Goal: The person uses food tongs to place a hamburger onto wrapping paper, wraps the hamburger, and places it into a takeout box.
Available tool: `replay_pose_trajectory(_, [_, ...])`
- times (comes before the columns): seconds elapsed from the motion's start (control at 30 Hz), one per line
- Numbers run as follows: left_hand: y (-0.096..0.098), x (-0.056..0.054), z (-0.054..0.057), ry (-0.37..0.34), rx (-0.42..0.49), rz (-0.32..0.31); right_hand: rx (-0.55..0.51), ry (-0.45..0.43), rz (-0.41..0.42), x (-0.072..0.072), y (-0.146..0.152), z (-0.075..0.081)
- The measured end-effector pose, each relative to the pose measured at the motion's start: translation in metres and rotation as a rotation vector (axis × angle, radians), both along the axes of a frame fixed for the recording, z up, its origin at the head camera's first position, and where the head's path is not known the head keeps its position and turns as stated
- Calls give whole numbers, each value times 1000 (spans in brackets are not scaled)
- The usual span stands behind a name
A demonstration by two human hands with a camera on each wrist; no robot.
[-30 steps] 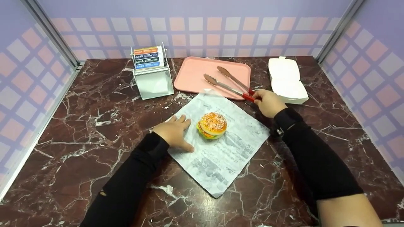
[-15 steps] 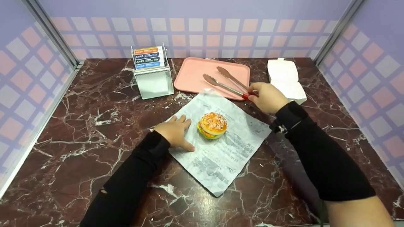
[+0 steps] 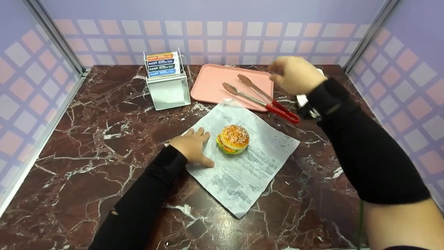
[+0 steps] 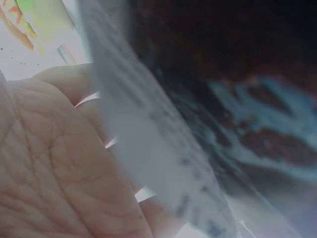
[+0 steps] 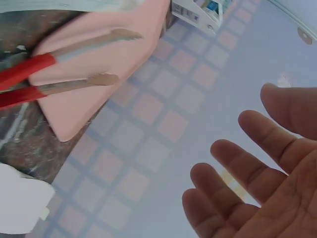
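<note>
My left hand (image 3: 190, 146) rests with spread fingers on the left corner of a printed sheet of wrapping paper (image 3: 225, 182). In the left wrist view a strip of the paper (image 4: 143, 144) covers the fingertips. On the sheet sits a sesame-bun hamburger (image 3: 234, 138), just right of that hand. Raised at the back right, my right hand (image 3: 295, 74) holds nothing; its fingers are apart in the right wrist view. Below it lie red-handled tongs (image 3: 284, 113), their tips spread on a pink tray (image 3: 211, 80) and the handle end past its edge.
A white takeaway box (image 3: 302, 100) stands behind my right hand and sleeve, mostly hidden in the head view; its lid (image 5: 22, 198) shows in the right wrist view. Left of the tray is a white metal holder (image 3: 170, 93) with several small boxes. Patterned walls enclose the dark marble tabletop.
My right hand has let go of the tongs and lifted up and back, in front of the takeaway box. The tongs, the hamburger and my left hand have stayed in place.
</note>
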State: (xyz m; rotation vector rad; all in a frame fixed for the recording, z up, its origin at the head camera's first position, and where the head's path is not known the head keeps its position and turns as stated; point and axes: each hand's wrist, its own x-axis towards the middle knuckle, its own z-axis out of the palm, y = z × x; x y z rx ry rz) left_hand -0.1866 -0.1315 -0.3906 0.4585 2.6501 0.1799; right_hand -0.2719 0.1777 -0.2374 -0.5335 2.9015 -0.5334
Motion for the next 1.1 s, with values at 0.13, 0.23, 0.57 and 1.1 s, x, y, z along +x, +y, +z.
replay_pose_trajectory(0.13, [2, 0, 1, 6, -16, 0, 18, 0, 49, -22, -29, -7])
replay_pose_trajectory(0.23, [3, 0, 0, 11, -21, -4, 82, 15, 135, -36, -52, -29])
replay_pose_trajectory(0.57, [2, 1, -1, 19, -35, 14, 311, 100, 334, -63, -94, -100])
replay_pose_trajectory(1.1, [3, 3, 4, 14, -55, 22, 181, 126, 278, -73, -102, -140])
